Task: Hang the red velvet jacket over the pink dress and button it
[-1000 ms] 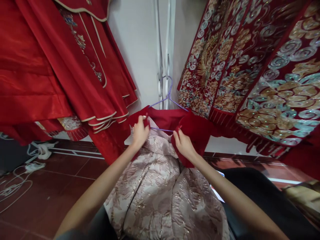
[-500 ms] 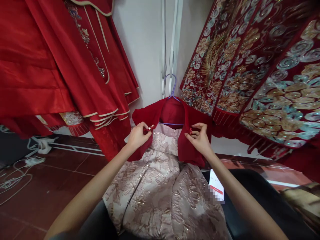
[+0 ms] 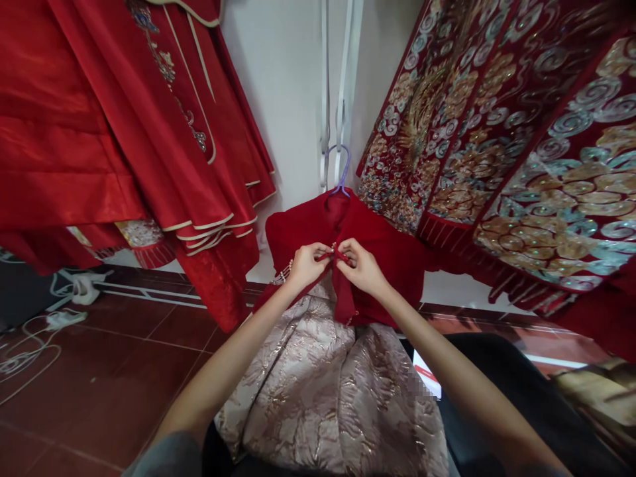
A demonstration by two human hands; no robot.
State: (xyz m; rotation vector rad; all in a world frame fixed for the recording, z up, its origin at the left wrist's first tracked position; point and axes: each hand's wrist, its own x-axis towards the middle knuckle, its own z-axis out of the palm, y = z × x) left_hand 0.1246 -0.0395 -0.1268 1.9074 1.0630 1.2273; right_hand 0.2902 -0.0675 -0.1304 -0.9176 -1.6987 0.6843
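A short dark-red jacket (image 3: pixel 385 235) hangs on a purple hanger (image 3: pixel 344 165) over a pale pink-gold brocade dress (image 3: pixel 308 371). My left hand (image 3: pixel 309 266) is closed in a pinch on one front edge of the jacket, and my right hand (image 3: pixel 362 268) pinches the other edge. Both edges meet at the middle, just below the neck opening. Small bead-like fastenings show between the fingertips; whether they are joined I cannot tell. A beaded fringe (image 3: pixel 284 273) shows beside my left wrist. Across my lap lies the dress's skirt.
Red satin garments (image 3: pixel 169 165) hang on the left, and embroidered, sequinned red garments (image 3: pixel 462 152) on the right. White metal bars (image 3: pixel 325 86) run up the wall. White cables (image 3: pixel 30 351) lie on the tiled floor (image 3: pixel 124 371). Something white with red marks (image 3: pixel 424 374) is partly behind my right forearm.
Both hands have moved inward from the sides, bringing the jacket's front edges together. The jacket front was spread open before and now covers the dress's top.
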